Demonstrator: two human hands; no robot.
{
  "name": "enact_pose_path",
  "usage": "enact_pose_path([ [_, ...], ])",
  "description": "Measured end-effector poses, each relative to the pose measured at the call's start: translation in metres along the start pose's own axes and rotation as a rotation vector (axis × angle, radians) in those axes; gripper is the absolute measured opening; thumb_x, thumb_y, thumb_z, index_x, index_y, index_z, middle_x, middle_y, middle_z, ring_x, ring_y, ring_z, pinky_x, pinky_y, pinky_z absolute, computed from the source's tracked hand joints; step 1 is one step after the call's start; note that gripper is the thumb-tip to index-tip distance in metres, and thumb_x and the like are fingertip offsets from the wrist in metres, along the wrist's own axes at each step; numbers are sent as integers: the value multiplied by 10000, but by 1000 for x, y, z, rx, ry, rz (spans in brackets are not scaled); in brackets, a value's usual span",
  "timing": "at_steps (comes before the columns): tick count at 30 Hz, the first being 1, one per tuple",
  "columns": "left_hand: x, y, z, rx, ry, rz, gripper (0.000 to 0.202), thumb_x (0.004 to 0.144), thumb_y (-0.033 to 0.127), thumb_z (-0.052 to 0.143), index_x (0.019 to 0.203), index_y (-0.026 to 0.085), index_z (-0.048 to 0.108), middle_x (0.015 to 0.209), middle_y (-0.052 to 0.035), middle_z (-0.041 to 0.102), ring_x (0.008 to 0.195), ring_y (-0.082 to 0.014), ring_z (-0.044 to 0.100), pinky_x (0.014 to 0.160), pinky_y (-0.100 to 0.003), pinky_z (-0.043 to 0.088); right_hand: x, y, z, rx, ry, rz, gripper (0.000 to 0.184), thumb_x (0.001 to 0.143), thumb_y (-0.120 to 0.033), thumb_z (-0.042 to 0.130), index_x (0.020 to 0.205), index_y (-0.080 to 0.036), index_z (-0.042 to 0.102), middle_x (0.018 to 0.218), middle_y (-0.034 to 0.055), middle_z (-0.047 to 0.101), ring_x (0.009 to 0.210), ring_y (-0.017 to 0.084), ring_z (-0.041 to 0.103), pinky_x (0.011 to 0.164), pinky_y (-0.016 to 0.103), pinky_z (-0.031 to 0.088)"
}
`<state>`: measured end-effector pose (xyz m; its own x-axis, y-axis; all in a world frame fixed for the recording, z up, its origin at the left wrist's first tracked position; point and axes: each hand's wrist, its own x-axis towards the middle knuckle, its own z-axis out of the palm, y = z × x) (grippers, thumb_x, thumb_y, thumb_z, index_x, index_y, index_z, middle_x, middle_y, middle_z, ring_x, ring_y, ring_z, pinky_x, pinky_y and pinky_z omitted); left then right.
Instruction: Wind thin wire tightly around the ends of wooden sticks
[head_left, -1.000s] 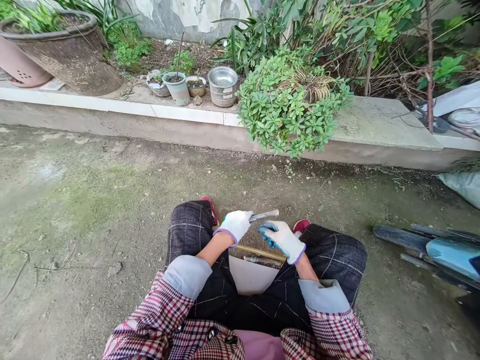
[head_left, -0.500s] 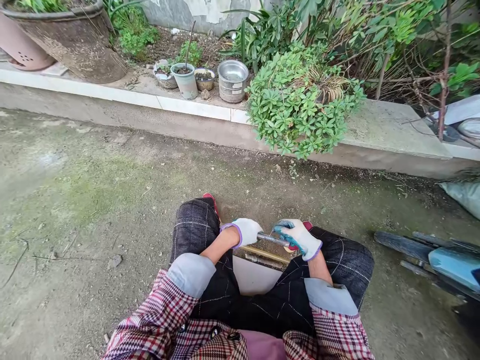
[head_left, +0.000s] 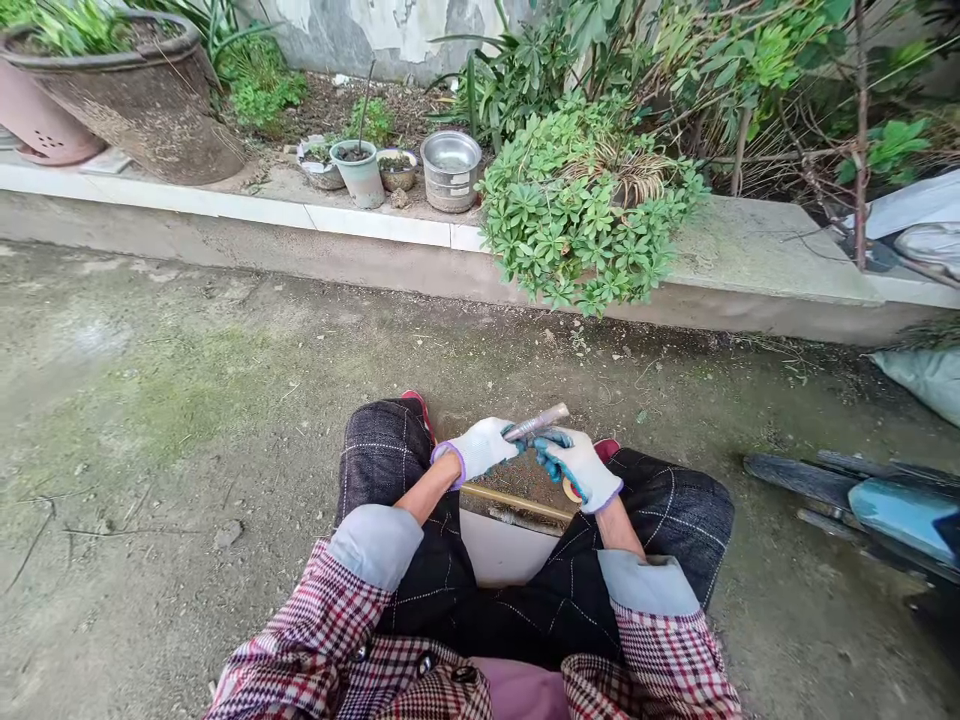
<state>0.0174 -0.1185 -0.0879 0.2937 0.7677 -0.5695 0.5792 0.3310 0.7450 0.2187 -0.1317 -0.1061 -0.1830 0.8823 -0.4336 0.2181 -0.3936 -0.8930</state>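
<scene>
My left hand (head_left: 487,446), in a white glove with blue-coated fingers, is closed around a greyish metal tube (head_left: 541,422). The tube slants up to the right, its far end free. My right hand (head_left: 576,464), gloved alike, sits just below the tube with its fingers curled in. What those fingers grip, if anything, cannot be made out. A small yellowish ring with a red middle (head_left: 572,490) shows under the right hand, perhaps a tape roll. Between my knees lie a gold-coloured bar (head_left: 517,502) and a white flat surface (head_left: 502,552).
A low ledge (head_left: 382,225) crosses the front, bearing a pale pot (head_left: 360,175), a metal pan (head_left: 450,172), a leafy bush (head_left: 577,215) and a large brown planter (head_left: 142,110). At right are a blue wheeled vehicle part (head_left: 900,515) and a pale sack (head_left: 926,378). Twigs lie at left.
The tube has turned from nearly level, spanning both hands, to slanting up to the right. My right hand has come off its right end and moved closer to my left hand.
</scene>
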Motion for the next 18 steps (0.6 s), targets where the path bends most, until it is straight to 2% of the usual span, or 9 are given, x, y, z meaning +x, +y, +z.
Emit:
enact_pose_path([
  [2,4,-1,-1,91,47,11,201,968,323,620,1054,171,720,631,62,541,473,-89,480,453,-202,400,-2,-1,5,-6,-16,-13,372,663,-557,733,748,-200,672,618,-6,626,454,108,486,425,250,415],
  [4,6,-1,-5,202,104,20,246,1000,328,558,1113,181,718,705,28,622,550,-113,575,516,-206,454,-6,-2,9,-22,-45,-25,349,680,-535,742,728,-196,679,631,-4,632,478,111,510,443,250,431],
  [6,6,-1,-10,336,159,24,262,1015,298,530,1140,180,728,851,-44,722,747,-174,702,666,-244,539,-11,-2,10,-47,-79,-34,323,699,-504,744,745,-186,711,648,0,647,503,119,533,465,255,449],
  [9,2,-1,-13,551,183,20,316,998,163,496,1198,162,740,1076,-172,771,1057,-306,751,917,-406,578,-17,0,7,-97,-104,-39,285,727,-454,740,792,-177,756,658,1,665,523,128,543,484,259,451],
  [11,-1,-1,-11,657,131,30,353,970,89,482,1186,145,755,1114,-218,770,1135,-364,743,985,-504,563,-18,2,1,-135,-88,-43,254,737,-425,742,791,-178,768,643,-4,662,519,125,523,480,256,416],
  [13,-4,-2,-7,716,55,60,333,948,65,501,1122,138,775,1112,-224,775,1161,-384,740,1013,-539,554,-17,4,-6,-163,-54,-55,232,735,-406,743,787,-182,781,639,-3,669,539,131,521,495,260,393],
  [16,-5,-1,0,741,-49,106,257,908,71,573,1015,144,795,1082,-208,788,1151,-392,744,1012,-530,559,-12,7,-15,-172,1,-76,214,702,-391,749,764,-191,790,714,26,731,651,168,593,600,285,453],
  [18,-6,0,3,718,-112,137,185,879,96,633,934,157,799,1026,-181,798,1093,-377,760,978,-487,575,-8,6,-19,-155,31,-75,205,661,-387,759,726,-194,781,755,45,757,704,190,623,669,308,489],
])
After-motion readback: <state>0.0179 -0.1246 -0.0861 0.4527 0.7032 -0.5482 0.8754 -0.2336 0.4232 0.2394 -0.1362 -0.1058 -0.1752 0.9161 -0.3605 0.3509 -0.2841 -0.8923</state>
